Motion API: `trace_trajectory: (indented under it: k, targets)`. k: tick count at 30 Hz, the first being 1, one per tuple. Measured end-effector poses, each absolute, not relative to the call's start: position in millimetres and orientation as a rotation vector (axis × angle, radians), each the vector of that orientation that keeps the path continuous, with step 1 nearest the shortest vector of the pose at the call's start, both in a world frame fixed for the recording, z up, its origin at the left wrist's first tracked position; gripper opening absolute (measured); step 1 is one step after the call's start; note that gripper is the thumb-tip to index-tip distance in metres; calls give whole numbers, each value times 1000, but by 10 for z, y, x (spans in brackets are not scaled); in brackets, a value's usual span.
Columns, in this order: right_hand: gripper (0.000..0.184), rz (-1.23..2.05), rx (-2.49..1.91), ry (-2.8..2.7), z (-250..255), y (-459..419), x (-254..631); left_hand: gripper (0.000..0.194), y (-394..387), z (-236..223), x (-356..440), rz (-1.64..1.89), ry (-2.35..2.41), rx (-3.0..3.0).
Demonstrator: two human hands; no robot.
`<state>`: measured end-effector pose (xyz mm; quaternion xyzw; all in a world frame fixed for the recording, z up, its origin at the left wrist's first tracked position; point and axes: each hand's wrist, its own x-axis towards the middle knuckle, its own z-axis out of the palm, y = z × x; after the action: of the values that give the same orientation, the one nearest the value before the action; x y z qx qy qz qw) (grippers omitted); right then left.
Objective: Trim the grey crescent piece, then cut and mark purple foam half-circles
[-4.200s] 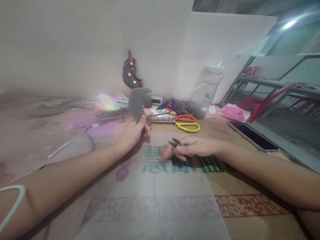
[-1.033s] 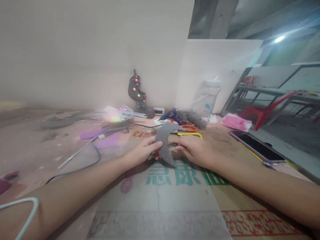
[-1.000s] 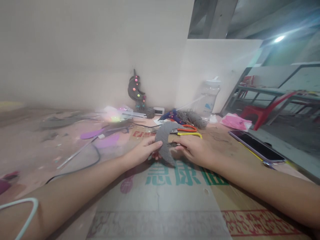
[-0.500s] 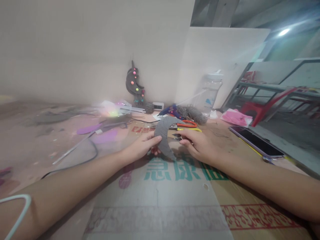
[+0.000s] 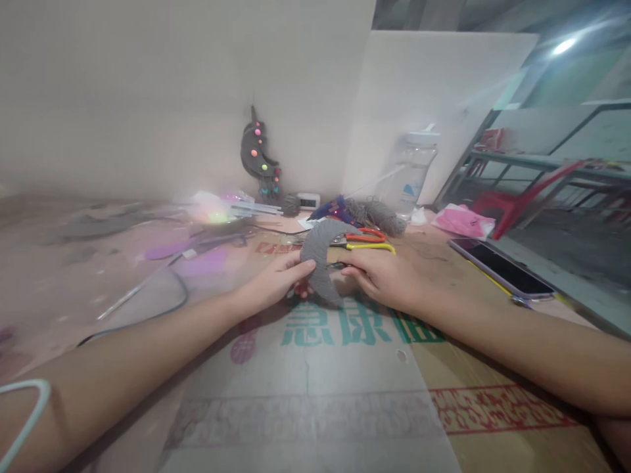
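Observation:
A grey crescent moon shape (image 5: 318, 253), its surface ridged like wound yarn, is upright above the cardboard. My left hand (image 5: 288, 276) grips its outer curve, thumb on the front and fingers behind. My right hand (image 5: 372, 272) is closed in a pinch at the open side of the crescent. A small dark piece shows between its fingertips, close to the inner edge; too little is visible to name it. Just behind the hands lie scissors with orange and yellow handles (image 5: 367, 235).
Behind are a blue glue gun (image 5: 328, 209), grey yarn (image 5: 377, 217), a small white digital display (image 5: 309, 201) and a clear bottle (image 5: 414, 177). A decorated crescent (image 5: 259, 154) hangs on the wall. A phone (image 5: 500, 268) and pink packet (image 5: 463, 221) lie right; purple pieces (image 5: 167, 249) left.
My right hand has moved slightly left, bringing the dark piece nearer the crescent's inner edge. My left hand keeps its hold. The whole view has shifted a little.

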<state>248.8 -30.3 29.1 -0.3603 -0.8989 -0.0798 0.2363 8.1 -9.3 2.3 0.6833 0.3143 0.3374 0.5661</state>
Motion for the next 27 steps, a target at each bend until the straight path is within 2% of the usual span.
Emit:
trace_trajectory:
  k: [12,27]
  targets:
    - [39,-262,-882,-2452,168,-202,2536,42,-125,69,83,801,732,1626]
    - [36,-261,-890,-2468,177,-202,2535,43,-100,25,58,766,686,1595]
